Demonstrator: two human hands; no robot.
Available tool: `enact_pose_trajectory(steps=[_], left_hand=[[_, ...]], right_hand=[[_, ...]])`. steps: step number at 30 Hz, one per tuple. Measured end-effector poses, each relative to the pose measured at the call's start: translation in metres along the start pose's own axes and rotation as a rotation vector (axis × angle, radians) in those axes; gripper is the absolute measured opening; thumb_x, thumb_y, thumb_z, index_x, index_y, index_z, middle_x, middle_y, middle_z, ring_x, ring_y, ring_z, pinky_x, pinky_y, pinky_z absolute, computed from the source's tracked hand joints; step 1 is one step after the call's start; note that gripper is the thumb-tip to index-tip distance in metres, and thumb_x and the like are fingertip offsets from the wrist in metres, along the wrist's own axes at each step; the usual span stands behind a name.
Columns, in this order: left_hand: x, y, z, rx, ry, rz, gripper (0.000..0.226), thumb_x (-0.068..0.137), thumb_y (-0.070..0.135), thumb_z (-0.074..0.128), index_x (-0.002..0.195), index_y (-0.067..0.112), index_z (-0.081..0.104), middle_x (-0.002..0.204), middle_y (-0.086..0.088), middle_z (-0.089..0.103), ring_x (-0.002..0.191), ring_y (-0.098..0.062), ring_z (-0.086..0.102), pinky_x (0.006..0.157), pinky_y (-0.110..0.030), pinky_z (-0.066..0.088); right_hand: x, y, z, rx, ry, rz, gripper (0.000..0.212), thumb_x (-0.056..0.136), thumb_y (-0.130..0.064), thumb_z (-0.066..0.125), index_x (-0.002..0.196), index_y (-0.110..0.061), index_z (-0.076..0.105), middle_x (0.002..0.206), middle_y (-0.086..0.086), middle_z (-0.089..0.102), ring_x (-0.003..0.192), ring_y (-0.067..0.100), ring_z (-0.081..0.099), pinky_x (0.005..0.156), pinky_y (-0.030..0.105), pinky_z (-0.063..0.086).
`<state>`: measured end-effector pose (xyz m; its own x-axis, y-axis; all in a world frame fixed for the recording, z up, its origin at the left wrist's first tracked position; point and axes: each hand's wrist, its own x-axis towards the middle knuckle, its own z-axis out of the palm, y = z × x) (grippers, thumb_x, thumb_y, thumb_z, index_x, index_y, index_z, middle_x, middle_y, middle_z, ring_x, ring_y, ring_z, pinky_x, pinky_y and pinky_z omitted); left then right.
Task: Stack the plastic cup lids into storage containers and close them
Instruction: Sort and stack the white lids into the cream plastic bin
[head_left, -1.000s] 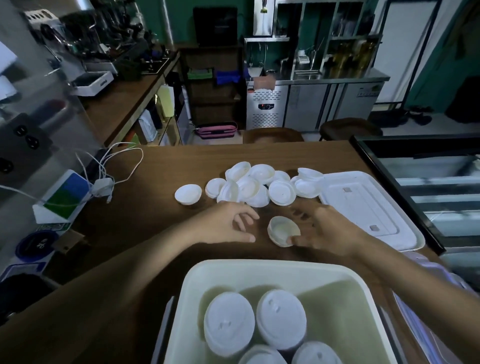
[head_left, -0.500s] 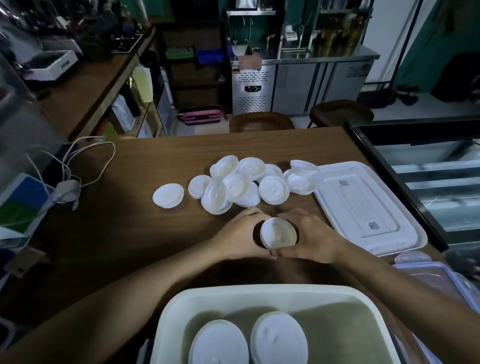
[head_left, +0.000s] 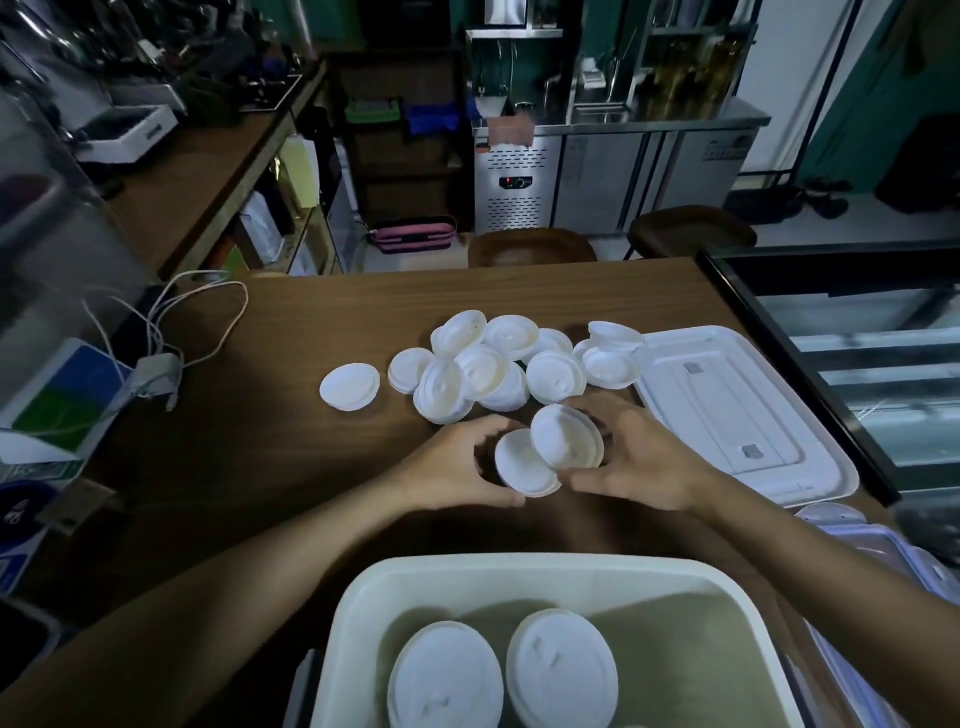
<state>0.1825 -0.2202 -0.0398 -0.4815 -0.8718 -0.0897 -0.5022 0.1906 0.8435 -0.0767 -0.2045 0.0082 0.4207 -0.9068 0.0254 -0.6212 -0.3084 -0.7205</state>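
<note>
While nesting two lids, judged best: square rims first, then press, else stack skews. Left hand (head_left: 454, 467) half curled, gripped lower lid (head_left: 519, 465) by rim. Right hand (head_left: 644, 462) pinched upper lid (head_left: 569, 436), which was tilted and overlapped lower lid. Beyond hands: loose pile (head_left: 493, 364) on table (head_left: 311, 312). Nearest camera: bin (head_left: 519, 566) with two stacks (head_left: 561, 670) inside. Cover (head_left: 727, 405) lay off, at right.

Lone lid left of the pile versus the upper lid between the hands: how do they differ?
The lone lid lies flat on the table; the upper lid is tilted. The lone lid sits apart, untouched; the upper lid overlaps a second lid, with the right hand gripping it. Both are round white plastic.
</note>
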Motion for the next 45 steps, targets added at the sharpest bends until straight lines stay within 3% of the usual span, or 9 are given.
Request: enact_pose_trajectory(steps=[4,8,20,28,35,38,40,42,45], left_hand=[[-0.018,0.008,-0.016,-0.154,0.035,-0.031,0.07,0.076,0.009,0.091,0.13,0.04,0.06,0.127,0.022,0.068,0.124,-0.001,0.063,0.098,-0.024,0.055],[-0.041,0.022,-0.039,-0.233,0.077,0.004,0.074,0.074,0.009,0.088,0.139,0.032,0.06,0.133,0.009,0.069,0.125,-0.015,0.066,0.107,-0.042,0.055],[-0.128,0.076,-0.063,-0.398,0.097,0.1,0.075,0.074,0.003,0.086,0.141,0.023,0.06,0.134,0.002,0.068,0.129,-0.019,0.063,0.103,-0.036,0.055],[-0.168,0.092,-0.042,-0.403,0.058,0.114,0.073,0.075,0.009,0.087,0.141,0.016,0.057,0.13,0.006,0.069,0.124,-0.016,0.065,0.096,-0.029,0.054],[-0.199,0.111,-0.031,-0.13,-0.007,0.102,0.069,0.082,0.004,0.086,0.141,0.026,0.056,0.125,0.01,0.065,0.113,-0.014,0.067,0.098,-0.035,0.057],[-0.208,0.121,-0.024,0.118,0.003,0.143,0.067,0.08,0.017,0.088,0.138,0.035,0.058,0.124,0.018,0.059,0.113,-0.014,0.061,0.094,-0.036,0.056],[-0.212,0.129,-0.017,0.296,-0.023,0.166,0.069,0.077,0.029,0.088,0.137,0.041,0.057,0.124,0.024,0.057,0.115,-0.01,0.058,0.091,-0.027,0.052],[-0.215,0.135,-0.006,0.396,-0.083,0.18,0.07,0.076,0.038,0.087,0.137,0.047,0.053,0.127,0.028,0.055,0.116,-0.005,0.057,0.093,-0.021,0.049],[-0.214,0.137,0.01,0.476,-0.17,0.17,0.069,0.075,0.047,0.084,0.134,0.052,0.047,0.127,0.035,0.052,0.12,0.002,0.052,0.1,-0.029,0.049]], right_hand=[[-0.006,-0.015,-0.008,0.015,0.036,0.001,0.07,0.069,-0.042,0.089,0.128,-0.048,0.051,0.123,-0.01,0.063,0.114,0.009,0.062,0.1,0.044,0.053],[-0.019,-0.037,-0.02,0.103,0.063,0.011,0.082,0.074,-0.023,0.093,0.143,-0.034,0.05,0.129,-0.011,0.064,0.115,0.007,0.065,0.103,0.036,0.053],[-0.069,-0.107,-0.013,0.019,0.079,-0.128,0.081,0.068,-0.036,0.091,0.141,-0.032,0.055,0.129,-0.018,0.058,0.121,0.005,0.059,0.103,0.028,0.049],[-0.1,-0.127,0.003,0.063,0.068,-0.138,0.079,0.068,-0.024,0.094,0.137,-0.034,0.056,0.124,-0.021,0.065,0.118,0.002,0.063,0.1,0.024,0.051],[-0.13,-0.128,0.004,0.015,0.047,-0.124,0.072,0.069,-0.024,0.092,0.129,-0.041,0.055,0.12,-0.021,0.064,0.117,0.003,0.062,0.099,0.027,0.052],[-0.142,-0.126,0.001,-0.04,0.04,-0.077,0.073,0.067,-0.032,0.091,0.127,-0.041,0.05,0.112,-0.018,0.067,0.105,0.007,0.066,0.091,0.033,0.055],[-0.149,-0.123,0.0,-0.122,0.028,-0.061,0.068,0.064,-0.039,0.089,0.12,-0.037,0.051,0.109,-0.018,0.067,0.101,0.007,0.066,0.086,0.034,0.055],[-0.154,-0.122,-0.002,-0.234,0.005,-0.048,0.064,0.063,-0.045,0.088,0.115,-0.033,0.053,0.107,-0.018,0.063,0.1,0.005,0.062,0.083,0.031,0.053],[-0.161,-0.121,-0.005,-0.343,-0.024,-0.083,0.069,0.062,-0.049,0.085,0.121,-0.033,0.055,0.112,-0.02,0.054,0.106,-0.002,0.055,0.083,0.011,0.044]])
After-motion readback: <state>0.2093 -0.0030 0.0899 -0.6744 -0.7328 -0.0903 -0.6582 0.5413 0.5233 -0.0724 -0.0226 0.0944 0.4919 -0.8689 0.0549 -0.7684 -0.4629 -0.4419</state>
